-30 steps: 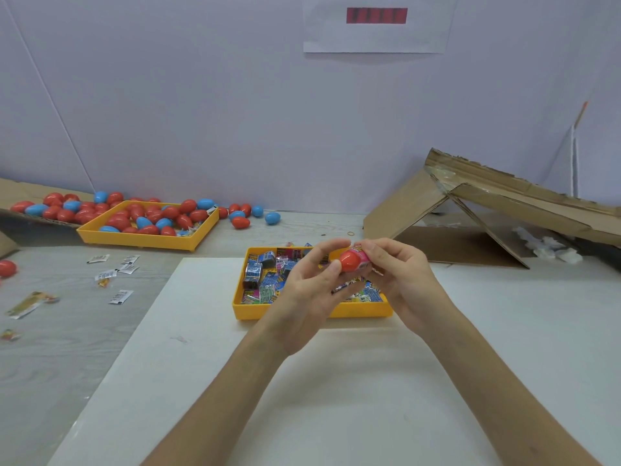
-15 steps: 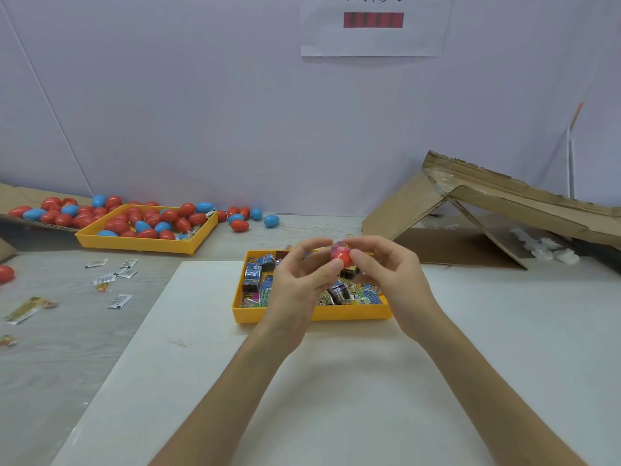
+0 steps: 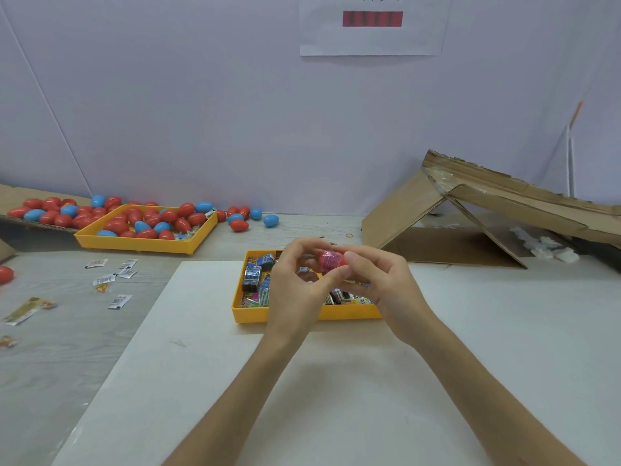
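Both my hands meet above a small yellow tray [image 3: 250,314] filled with several wrapped packets. Between them is a red egg-shaped capsule [image 3: 331,261] with a pink packet showing in its open end. My right hand [image 3: 383,284] pinches the capsule between thumb and fingers. My left hand [image 3: 297,284] curls its fingers at the capsule's left side, thumb touching underneath. The rest of the capsule is hidden behind the fingers.
A second yellow tray [image 3: 144,245] at the back left holds several red and blue eggs, with more loose eggs [image 3: 239,225] behind it. Small sachets [image 3: 119,301] lie scattered at left. A collapsed cardboard box [image 3: 470,223] stands at the back right. A white board [image 3: 302,381] covers the table.
Both hands have stayed over the small tray while turning the capsule; the red rounded end seen before has given way to the pink packet at its open end.
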Available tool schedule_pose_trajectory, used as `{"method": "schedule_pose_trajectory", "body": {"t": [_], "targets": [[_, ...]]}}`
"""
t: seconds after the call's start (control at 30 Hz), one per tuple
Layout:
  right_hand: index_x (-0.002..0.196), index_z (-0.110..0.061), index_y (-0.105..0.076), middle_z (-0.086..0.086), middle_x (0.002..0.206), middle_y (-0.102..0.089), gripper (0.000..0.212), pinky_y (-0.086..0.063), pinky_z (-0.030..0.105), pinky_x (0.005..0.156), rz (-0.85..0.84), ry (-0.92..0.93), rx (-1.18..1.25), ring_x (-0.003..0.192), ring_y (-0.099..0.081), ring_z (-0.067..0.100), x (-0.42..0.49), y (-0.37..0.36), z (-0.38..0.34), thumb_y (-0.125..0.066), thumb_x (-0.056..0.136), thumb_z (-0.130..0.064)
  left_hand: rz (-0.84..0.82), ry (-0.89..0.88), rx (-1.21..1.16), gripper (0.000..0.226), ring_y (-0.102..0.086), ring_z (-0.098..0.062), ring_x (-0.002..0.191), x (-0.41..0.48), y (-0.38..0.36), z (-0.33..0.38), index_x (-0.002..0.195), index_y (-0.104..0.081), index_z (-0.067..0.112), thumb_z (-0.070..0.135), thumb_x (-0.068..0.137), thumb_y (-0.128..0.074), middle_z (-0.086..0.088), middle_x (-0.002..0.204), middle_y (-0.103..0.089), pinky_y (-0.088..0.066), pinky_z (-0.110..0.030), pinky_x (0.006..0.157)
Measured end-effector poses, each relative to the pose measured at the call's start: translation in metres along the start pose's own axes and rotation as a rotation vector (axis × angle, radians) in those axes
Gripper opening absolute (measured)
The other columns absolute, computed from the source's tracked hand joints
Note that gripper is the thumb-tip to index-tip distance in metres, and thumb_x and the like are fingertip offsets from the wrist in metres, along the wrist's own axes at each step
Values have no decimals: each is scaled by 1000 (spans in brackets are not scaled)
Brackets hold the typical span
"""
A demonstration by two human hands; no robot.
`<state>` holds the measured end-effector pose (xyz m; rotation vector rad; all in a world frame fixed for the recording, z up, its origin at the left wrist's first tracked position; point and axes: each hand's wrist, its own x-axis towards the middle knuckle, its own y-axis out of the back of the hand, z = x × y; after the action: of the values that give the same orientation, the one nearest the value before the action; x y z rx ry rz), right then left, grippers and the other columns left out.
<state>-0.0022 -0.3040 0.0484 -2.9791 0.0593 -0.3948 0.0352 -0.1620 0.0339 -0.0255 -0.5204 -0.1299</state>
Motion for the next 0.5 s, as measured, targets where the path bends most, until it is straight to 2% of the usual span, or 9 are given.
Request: {"method": "schedule_pose_trajectory", "body": {"t": [0.1, 0.17, 0.3, 0.4, 0.47, 0.5], "targets": [[113, -12, -74, 13, 106, -76, 22, -60, 35, 81, 20, 20, -21, 100, -73, 30, -1, -1, 1, -68, 92, -7, -17, -171, 152, 35, -62, -19, 87, -2, -2, -1, 102, -66, 24, 5, 77, -82, 2, 99, -61, -55, -32, 75], [105, -15, -77, 15, 103, -76, 20, -59, 32, 78, 57, 8, 45, 96, -74, 30, 0, 0, -1, -72, 87, -9, -63, -168, 116, 37, -63, -19, 88, -1, -1, 0, 106, -67, 23, 4, 78, -83, 0, 101, -61, -56, -31, 77], [103, -13, -78, 18, 105, -72, 26, -59, 34, 86, 35, -25, 173, 98, -72, 30, 3, 8, -5, -76, 78, -16, -54, 66, -188, 24, -71, -15, 92, 4, 6, 3, 110, -72, 21, 11, 88, -76, -2, 99, -75, -57, -24, 79], [108, -13, -77, 15, 106, -72, 32, -59, 33, 87, 38, 0, 126, 99, -72, 31, 3, 8, -4, -79, 76, -17, -53, 203, -296, 17, -73, -18, 97, 8, 10, 1, 107, -76, 17, 11, 92, -71, -5, 100, -78, -57, -23, 80], [109, -15, -77, 13, 106, -73, 36, -59, 31, 84, 72, 29, 95, 97, -73, 30, 3, 6, -2, -81, 74, -17, -85, 241, -309, 19, -73, -23, 101, 8, 10, 1, 111, -75, 13, 11, 93, -69, -6, 103, -77, -58, -28, 82], [108, -15, -77, 14, 106, -74, 37, -59, 30, 83, 89, 41, 92, 96, -74, 29, 3, 5, -2, -82, 72, -18, -99, 245, -288, 19, -73, -25, 101, 8, 10, 0, 112, -75, 13, 13, 94, -68, -6, 104, -77, -59, -35, 84]]}}
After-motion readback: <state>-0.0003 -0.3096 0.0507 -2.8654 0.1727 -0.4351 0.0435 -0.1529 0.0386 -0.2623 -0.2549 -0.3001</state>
